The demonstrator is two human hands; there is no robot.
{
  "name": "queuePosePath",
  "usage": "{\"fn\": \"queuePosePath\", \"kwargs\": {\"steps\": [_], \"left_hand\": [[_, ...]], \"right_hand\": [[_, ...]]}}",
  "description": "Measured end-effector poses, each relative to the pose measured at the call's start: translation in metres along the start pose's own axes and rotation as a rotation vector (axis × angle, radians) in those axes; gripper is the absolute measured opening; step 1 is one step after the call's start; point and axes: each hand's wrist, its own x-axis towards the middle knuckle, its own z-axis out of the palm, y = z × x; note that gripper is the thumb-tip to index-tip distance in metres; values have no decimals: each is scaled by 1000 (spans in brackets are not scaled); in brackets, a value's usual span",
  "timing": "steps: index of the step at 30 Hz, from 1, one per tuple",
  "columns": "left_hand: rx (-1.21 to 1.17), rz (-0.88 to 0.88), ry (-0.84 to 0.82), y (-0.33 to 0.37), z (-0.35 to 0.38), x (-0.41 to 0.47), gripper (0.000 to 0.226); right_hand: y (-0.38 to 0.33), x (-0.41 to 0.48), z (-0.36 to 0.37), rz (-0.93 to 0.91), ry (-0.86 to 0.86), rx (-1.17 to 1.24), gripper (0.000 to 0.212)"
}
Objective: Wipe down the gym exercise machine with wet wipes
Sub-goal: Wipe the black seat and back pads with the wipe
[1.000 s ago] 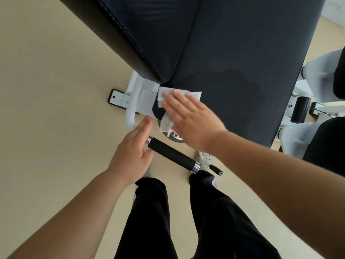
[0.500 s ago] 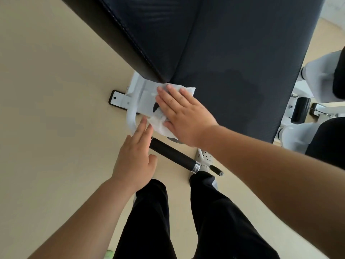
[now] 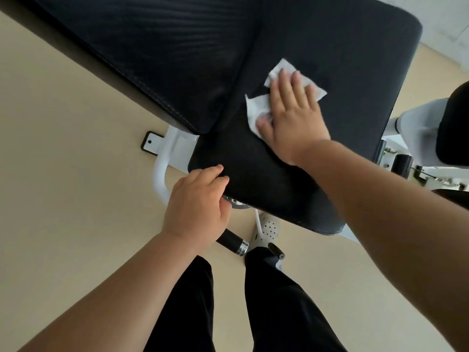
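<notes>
Pressing right hand [image 3: 294, 115] flat on crumpled white wet wipe [image 3: 256, 107], black padded seat [image 3: 355, 72]; I expect bunching, streaks. Left hand [image 3: 198, 207], 7 o'clock: grip unclear.

The exercise machine [image 3: 355, 174] carries two black upholstered pads on a white tubular frame [image 3: 160, 174]. The textured pad [image 3: 165, 59] has a stitched seam along its edge. It meets the smooth pad [image 3: 355, 59] at a crease. A handle [image 3: 232, 241] with a black grip and a chrome end collar projects below the near corner of the smooth pad. Its upper part is hidden under the left hand [image 3: 196, 207].

The wet wipe [image 3: 253, 107] is white, creased and partly unfolded. It lies flat on the smooth pad, just beside the crease. The right hand [image 3: 294, 115] presses it down with straight, spread fingers [image 3: 285, 82]. Wipe corners protrude past the fingertips and beside the thumb.
</notes>
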Motion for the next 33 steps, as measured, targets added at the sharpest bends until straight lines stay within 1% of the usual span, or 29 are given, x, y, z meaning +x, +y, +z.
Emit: {"fn": "queuePosePath", "kwargs": {"steps": [3,5,6,7,8,9,11,13,16,17,18,19,21,23,24,25,26,27,30,32,33], "left_hand": [[29,-9,63,8,-2,6,39],[55,-15,74,16,-5,12,42],[57,-27,74,20,-7,16,45],[54,-45,71,24,-8,23,49],[52,-69,54,28,-10,30,53],[53,-92,22,32,-11,38,55],[71,-107,-54,41,-15,54,61],[108,-128,-111,52,-20,69,63],[111,-188,-112,60,-25,84,56],[105,-198,-104,59,-25,86,53],[98,-204,-93,57,-24,86,52],[86,-202,-79,55,-23,85,51],[50,-186,-46,51,-20,80,51],[46,-159,-39,46,-20,73,56],[50,-140,-40,45,-18,70,59],[52,-128,-47,44,-16,67,60],[53,-127,-56,45,-14,65,60],[53,-129,-57,45,-11,65,60],[45,-144,-50,49,-8,67,58],[49,-152,-3,50,-9,71,55],[54,-156,25,50,-10,74,51]], "right_hand": [[-21,-50,24,-409,-26,-118,76],[-5,-63,29,-677,-76,-205,75],[9,-57,28,-763,-84,-241,75],[24,-45,25,-789,-73,-256,75],[40,-28,18,-754,-50,-255,75],[54,-7,10,-676,-19,-241,76],[79,39,-13,-473,21,-198,78],[91,74,-36,-271,26,-113,77],[72,98,-48,-44,38,-3,73],[59,96,-46,-15,44,10,73],[45,88,-40,-35,44,-6,73],[33,75,-32,-113,35,-42,73],[24,36,-11,-402,3,-141,73],[40,10,1,-748,-59,-264,73],[54,12,-1,-867,-89,-298,73],[69,24,-5,-924,-92,-314,74],[80,40,-12,-905,-81,-311,74],[91,59,-20,-821,-56,-290,76],[115,109,-53,-415,-7,-206,77],[108,120,-56,-156,35,-80,75],[93,118,-53,-56,38,-26,74]]}}
